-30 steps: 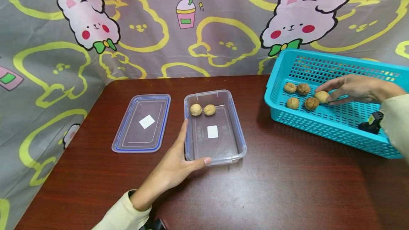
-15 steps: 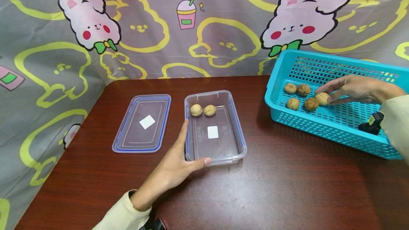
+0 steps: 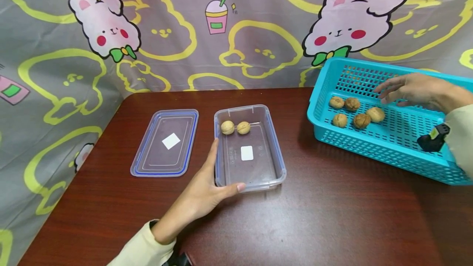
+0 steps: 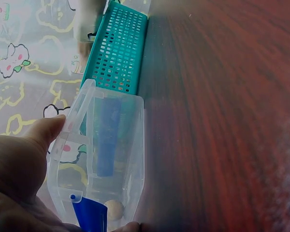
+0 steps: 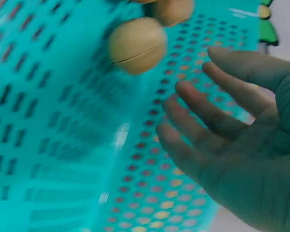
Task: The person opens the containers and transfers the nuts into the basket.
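Empty palm [image 5: 241,145] (right wrist view only)

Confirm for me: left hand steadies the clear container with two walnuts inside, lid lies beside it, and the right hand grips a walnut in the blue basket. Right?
Not quite. The right hand holds nothing: the right wrist view shows its fingers spread and empty above the blue basket, the nearest walnut apart from them. The rest stands: left hand on the clear container, two walnuts inside, lid beside it.
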The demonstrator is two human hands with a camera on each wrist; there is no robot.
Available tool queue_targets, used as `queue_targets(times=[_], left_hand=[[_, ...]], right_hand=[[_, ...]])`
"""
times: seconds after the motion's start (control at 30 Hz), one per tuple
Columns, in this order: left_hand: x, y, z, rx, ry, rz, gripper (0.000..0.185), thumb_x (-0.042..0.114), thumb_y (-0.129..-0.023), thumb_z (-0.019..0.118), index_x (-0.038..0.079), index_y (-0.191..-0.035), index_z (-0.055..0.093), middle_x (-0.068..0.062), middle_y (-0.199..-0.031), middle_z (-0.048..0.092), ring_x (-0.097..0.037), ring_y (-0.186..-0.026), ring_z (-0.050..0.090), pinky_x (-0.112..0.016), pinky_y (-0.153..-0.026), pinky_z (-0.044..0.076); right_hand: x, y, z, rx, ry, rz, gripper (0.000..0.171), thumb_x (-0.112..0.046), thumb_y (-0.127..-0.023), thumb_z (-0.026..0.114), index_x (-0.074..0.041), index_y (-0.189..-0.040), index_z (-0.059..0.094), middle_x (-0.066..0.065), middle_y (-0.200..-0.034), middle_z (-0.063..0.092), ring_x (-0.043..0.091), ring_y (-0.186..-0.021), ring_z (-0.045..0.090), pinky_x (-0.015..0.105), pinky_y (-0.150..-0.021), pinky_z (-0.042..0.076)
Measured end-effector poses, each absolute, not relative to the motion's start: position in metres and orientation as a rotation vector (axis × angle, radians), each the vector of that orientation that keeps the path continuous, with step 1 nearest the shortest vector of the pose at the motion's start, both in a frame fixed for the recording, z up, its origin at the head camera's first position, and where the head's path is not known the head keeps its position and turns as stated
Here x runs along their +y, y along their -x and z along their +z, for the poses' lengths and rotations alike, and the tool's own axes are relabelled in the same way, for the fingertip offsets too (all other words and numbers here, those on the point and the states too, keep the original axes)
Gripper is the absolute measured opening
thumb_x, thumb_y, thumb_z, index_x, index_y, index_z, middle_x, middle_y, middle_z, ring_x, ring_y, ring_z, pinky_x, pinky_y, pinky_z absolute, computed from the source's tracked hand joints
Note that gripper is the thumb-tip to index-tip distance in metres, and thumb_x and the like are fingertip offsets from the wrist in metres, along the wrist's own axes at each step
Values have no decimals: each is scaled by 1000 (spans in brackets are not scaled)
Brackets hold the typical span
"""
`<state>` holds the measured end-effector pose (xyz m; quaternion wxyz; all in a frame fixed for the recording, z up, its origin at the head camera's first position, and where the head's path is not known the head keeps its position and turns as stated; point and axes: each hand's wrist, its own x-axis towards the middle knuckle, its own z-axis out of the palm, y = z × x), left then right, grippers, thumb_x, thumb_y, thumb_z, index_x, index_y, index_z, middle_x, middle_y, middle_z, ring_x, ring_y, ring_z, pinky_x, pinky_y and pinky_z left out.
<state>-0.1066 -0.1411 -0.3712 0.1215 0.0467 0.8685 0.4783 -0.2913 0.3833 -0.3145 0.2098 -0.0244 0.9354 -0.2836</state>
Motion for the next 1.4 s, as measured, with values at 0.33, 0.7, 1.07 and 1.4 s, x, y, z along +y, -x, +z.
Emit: queue_targets(times=[0.33,0.7,1.07,1.4], left_hand=[[-141,107,-371,2528,-132,1414,129,32,-83,90,24,-170,-5,-16,-171,29,-31,-150,40,-54,-127,29],[-141,107,-372,2543,-136,1387,129,34,-83,90,23,-170,-5,-16,-172,28,-31,-152,38,-55,-127,28],[-141,107,-372,2534,-152,1401,129,34,-83,90,25,-170,-6,-15,-172,27,-31,-153,37,-55,-127,28],[-141,107,-372,2543,-163,1403,130,34,-83,90,25,-170,-5,-16,-172,28,-32,-153,37,-55,-127,28]], right_hand=[[325,287,-262,2798,72,-759,58,-23,-106,61,6,-153,43,34,-148,54,59,-131,48,73,-107,41],[246,264,-241,2787,255,-896,56,-24,-105,63,-5,-156,47,28,-152,53,49,-134,52,58,-104,49],[177,245,-234,2605,379,-1251,50,-23,-100,71,-11,-147,57,15,-142,63,13,-102,70,19,-85,59],[114,236,-244,2338,360,-1558,44,-10,-98,71,-5,-141,61,17,-136,64,31,-118,67,35,-94,61]])
